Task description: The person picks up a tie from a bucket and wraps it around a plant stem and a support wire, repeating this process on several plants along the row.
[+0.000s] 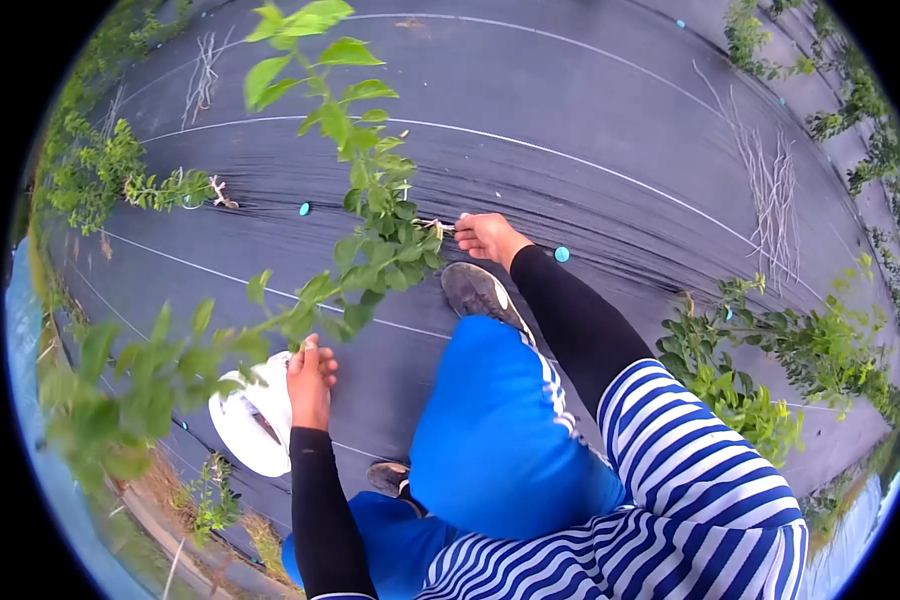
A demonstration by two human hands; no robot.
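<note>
A leafy green plant [385, 255] grows out of the black ground sheet, one branch [320, 90] pointing away from me and another [170, 380] reaching to the left. My right hand [487, 238] is closed in a pinch at the plant's base, beside a thin pale strand [444, 227]; its fingertips hide what they grip. Just under the left branch, my left hand [311, 383] has its fingers curled in. Whether it grips a stem there is hidden. Behind that hand lies a white plastic-looking container with an opening [252, 430].
Black ground sheet [570, 130] with white lines spreads around me. More leafy plants stand at the left [100, 180] and right [740, 370]. Bundles of dry twigs [770, 200] lie on the sheet. Teal discs [562, 254] dot it. My shoe [478, 293] is near the plant's base.
</note>
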